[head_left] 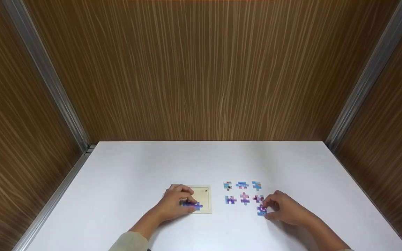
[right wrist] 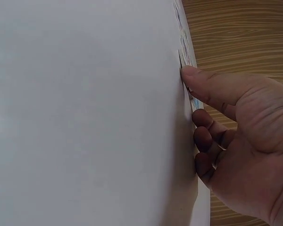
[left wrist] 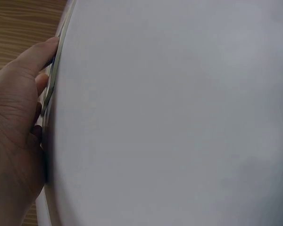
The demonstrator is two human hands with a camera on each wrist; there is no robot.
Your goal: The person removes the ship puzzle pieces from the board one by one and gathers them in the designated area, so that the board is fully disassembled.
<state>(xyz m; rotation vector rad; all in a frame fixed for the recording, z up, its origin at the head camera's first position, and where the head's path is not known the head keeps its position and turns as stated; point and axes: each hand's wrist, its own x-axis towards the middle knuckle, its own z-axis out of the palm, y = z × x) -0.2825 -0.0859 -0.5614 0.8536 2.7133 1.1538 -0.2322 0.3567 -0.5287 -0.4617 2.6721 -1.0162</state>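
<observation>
In the head view my left hand is over a shallow pale wooden puzzle tray. Its thumb and index finger are on either side of a purple-and-blue puzzle piece low in the tray; the palm hides the tray's left part. The tray's edge shows beside the thumb in the left wrist view. On the right, my right hand pinches a purple-and-blue puzzle piece at its right side. A thin piece edge stands at that thumb tip in the right wrist view.
Between the hands, loose puzzle pieces lie in two rows on the white table. The back row includes a blue piece; the front row includes a pink piece. Wood-grain panels enclose the back and sides.
</observation>
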